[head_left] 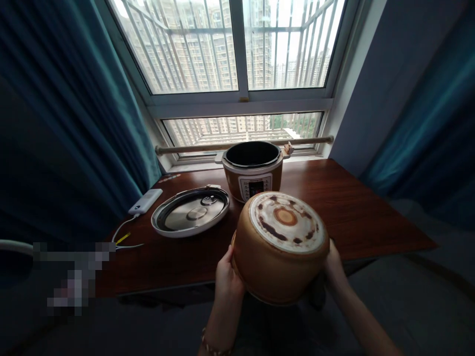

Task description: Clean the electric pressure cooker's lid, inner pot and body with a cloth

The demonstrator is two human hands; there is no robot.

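Note:
Tipped so its stained underside faces up and toward me, a golden-brown inner pot point(274, 267) is held between both hands in front of the table edge. My left hand point(227, 279) grips its left rim, with the thumb on the outside. My right hand point(334, 264) holds the right side, its fingers mostly hidden behind the pot. Just beyond stands the electric pressure cooker point(230, 183), uncovered, with a dark interior and a control panel on its front. Its round lid point(174, 231) lies to the left, metal inner side up.
A white power bank point(146, 201) with a cable point(120, 227) lies at the table's left. Near the cable is a small yellow strip point(123, 239). The wooden table point(356, 207) meets a barred window, with blue curtains point(122, 123) at both sides.

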